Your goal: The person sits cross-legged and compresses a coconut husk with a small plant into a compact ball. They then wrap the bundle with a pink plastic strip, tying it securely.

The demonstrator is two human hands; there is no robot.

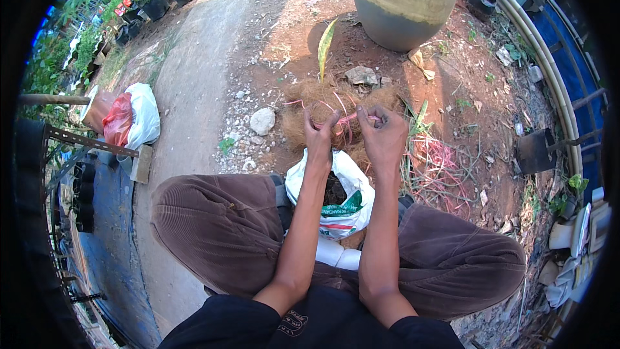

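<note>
Strands of pink plastic string (347, 119) run between my two hands, over a bundle of brown coconut-like fibre (298, 94). My left hand (319, 131) pinches the string between thumb and fingers. To its right, my right hand (386, 133) grips another part of the string with its fingers curled. A long green-and-yellow leaf (325, 48) stands upright at the far side of the fibre. Below my hands, between my legs, an open white plastic sack (295, 177) holds dark soil-like material (334, 191). My forearms hide parts of the sack.
A pile of pink string (438, 160) lies to the right on reddish soil. A large plastic pot (404, 7) stands ahead. Stones (262, 121) lie left of the fibre, near a concrete path (193, 58). White and red bags (144, 114) sit farther left.
</note>
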